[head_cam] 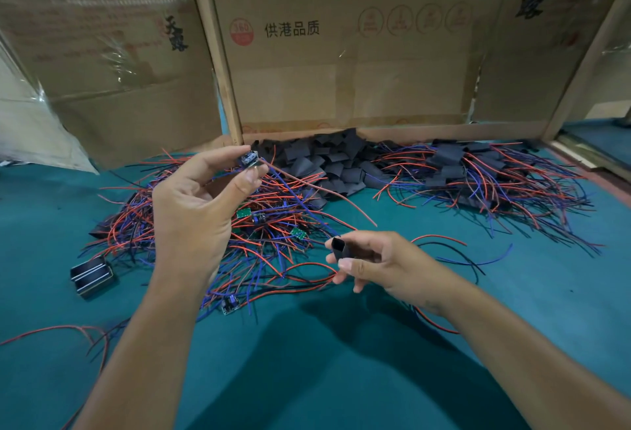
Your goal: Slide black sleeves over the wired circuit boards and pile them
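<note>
Your left hand [191, 204] was raised over the tangle, thumb and forefinger pinching a small circuit board [250, 158] by its edges, the other fingers loosely curled behind. Its red and blue wires [307, 190] trailed down and to the right, toward your other hand. Your right hand [372, 262] sat lower, nearer you, pinching an open black sleeve [339, 247] between thumb and fingertips, its square mouth turned up and left toward the board. Board and sleeve were well apart, nothing threaded yet. By my reading you were at the start of one sleeving: both parts picked, not joined. The next move would call for gathering the loose wire ends into the sleeve's mouth first, then drawing the sleeve up the wires and over the board; stray wires could snag the rim. Unsleeved boards lay in the wire heap [239, 235] on the green table [307, 378] beneath your left hand. Spare sleeves [327, 163] were heaped against the cardboard box [341, 81] at the back, and the finished pile [478, 173] lay to the right of them, black sleeves showing among the wires. A small black-and-silver block [91, 276] sat at the left; I could not tell its purpose. On the box, "供港品质" was printed in black beside a red "360" roundel; large brush characters above were cut off by the frame.
</note>
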